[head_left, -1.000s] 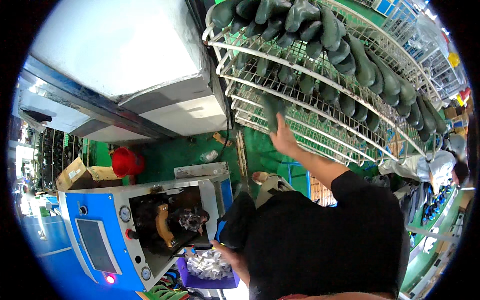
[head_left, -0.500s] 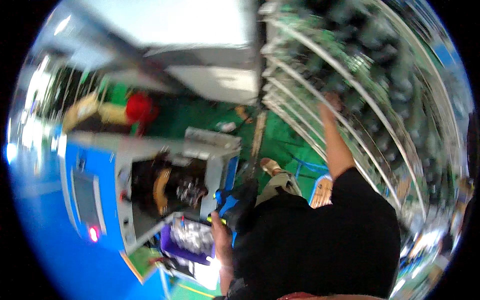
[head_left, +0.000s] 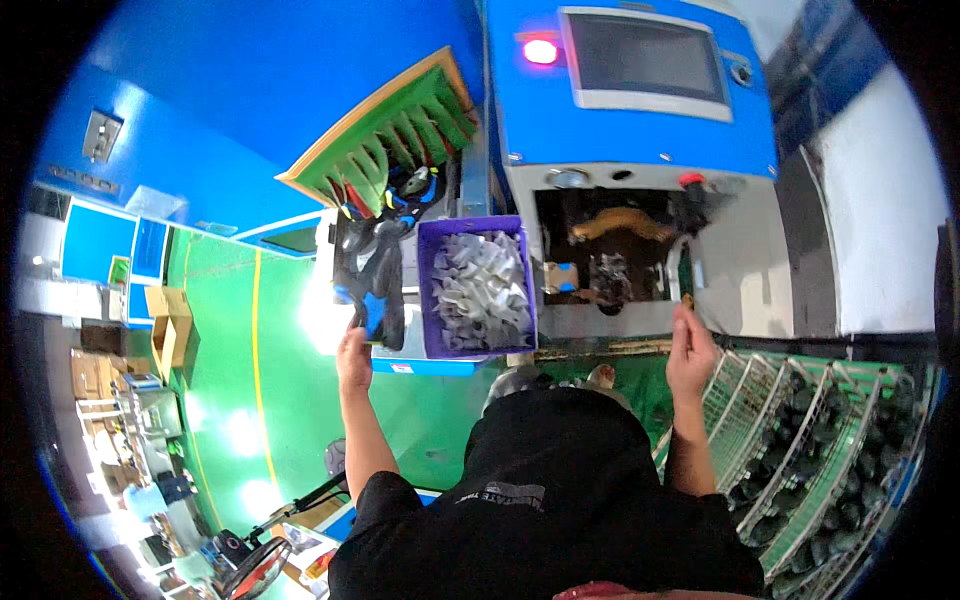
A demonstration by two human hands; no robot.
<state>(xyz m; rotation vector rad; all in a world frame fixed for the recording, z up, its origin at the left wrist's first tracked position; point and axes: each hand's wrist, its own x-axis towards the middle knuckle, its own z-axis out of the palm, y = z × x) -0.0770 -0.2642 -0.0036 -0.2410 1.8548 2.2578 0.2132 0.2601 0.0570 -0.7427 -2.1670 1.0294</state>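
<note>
My left hand is closed on the lower end of a black-and-blue shoe upper, left of a purple bin. White crumpled pieces fill that bin. In front of the machine opening, my right hand is raised with its thumb and fingers pinched together. A small dark strip with a brownish end shows at its fingertips, and I cannot make out what it is. Inside the opening are a curved tan part and a dark mechanism.
The blue machine carries a screen, a lit red lamp and a red button. A green slotted holder stands behind the bin. To the right is a white wire rack with dark rounded items.
I have turned left from the wire rack to face the machine. My right hand has left the rack and is at the machine opening. The left hand stays with the black-and-blue upper.
</note>
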